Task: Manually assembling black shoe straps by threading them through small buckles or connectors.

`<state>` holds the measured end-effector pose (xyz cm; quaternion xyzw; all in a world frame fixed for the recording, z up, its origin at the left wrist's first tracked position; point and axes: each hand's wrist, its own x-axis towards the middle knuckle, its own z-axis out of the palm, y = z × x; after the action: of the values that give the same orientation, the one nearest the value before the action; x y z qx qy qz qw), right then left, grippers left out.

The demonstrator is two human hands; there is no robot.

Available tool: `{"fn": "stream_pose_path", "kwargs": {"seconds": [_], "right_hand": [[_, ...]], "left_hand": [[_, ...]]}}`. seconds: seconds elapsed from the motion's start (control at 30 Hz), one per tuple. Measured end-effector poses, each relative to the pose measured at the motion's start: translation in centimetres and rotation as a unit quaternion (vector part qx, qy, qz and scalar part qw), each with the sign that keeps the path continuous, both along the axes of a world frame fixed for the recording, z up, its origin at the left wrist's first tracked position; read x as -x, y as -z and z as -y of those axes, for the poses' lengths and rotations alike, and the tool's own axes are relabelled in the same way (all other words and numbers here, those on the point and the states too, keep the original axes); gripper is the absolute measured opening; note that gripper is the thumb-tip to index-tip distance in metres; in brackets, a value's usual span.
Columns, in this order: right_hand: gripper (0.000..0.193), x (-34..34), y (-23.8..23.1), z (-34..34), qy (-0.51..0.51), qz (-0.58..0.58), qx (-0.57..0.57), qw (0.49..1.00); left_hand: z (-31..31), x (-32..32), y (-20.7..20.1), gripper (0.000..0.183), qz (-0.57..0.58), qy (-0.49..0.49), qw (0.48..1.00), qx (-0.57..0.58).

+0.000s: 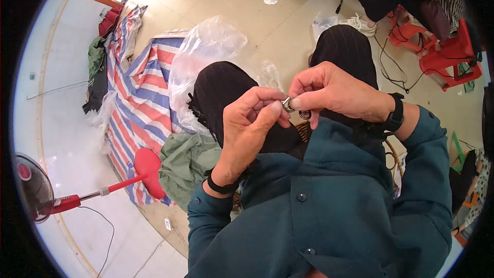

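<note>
Both my hands meet above my lap, fingertips almost touching. Between them is a small shiny metal piece [287, 105], like a ring or clasp; its exact kind is too small to make out. My left hand [252, 123] pinches it from one side with thumb and forefinger. From the other side, my right hand [329, 91] grips it with thumb and fingertips. A dark, glossy looped piece [305, 115] shows under the right thumb, against the curled fingers; whether it joins the metal piece I cannot tell. Black bands circle both wrists.
Striped sheeting [146, 98], clear plastic [206, 46] and green cloth [188, 162] lie at my left. A fan with a red stand [149, 172] is beside them. Another person sits at the far right by red stools [442, 51], with dark cords [393, 74] on the floor.
</note>
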<state>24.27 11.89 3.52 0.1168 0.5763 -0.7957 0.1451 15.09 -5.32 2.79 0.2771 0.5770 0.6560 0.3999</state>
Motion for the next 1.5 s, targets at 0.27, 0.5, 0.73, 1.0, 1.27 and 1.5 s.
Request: {"fn": "stream_pose_path", "kwargs": {"seconds": [0.27, 0.5, 0.73, 1.0, 1.27, 1.5], "right_hand": [[0.014, 0.7, 2.1, 0.8, -0.045, -0.025, 0.001, 0.999], [0.017, 0.6, 3.6, 1.7, -0.081, -0.006, -0.078, 0.994], [0.006, 0.2, 3.9, 2.2, -0.023, 0.046, -0.145, 0.988], [0.013, 1.0, 6.1, 3.5, -0.055, 0.039, -0.124, 0.990], [0.019, 1.3, 3.6, 7.4, -0.068, 0.057, -0.134, 0.987], [0.015, 2.6, 3.1, 5.5, -0.097, -0.004, -0.106, 0.990]], "left_hand": [[0.8, -0.8, 0.9, 0.007, -0.045, -0.054, 0.996, 0.057], [1.9, -1.6, 3.1, 0.008, -0.188, -0.065, 0.970, 0.139], [1.1, -3.8, 4.9, 0.015, -0.345, -0.168, 0.923, 0.025], [4.3, -3.6, 5.6, 0.029, -0.355, -0.206, 0.911, 0.041], [7.6, -2.4, 4.7, 0.023, -0.411, -0.255, 0.875, 0.038], [23.8, 2.4, 6.7, 0.013, -0.209, -0.405, 0.879, 0.140]]}}
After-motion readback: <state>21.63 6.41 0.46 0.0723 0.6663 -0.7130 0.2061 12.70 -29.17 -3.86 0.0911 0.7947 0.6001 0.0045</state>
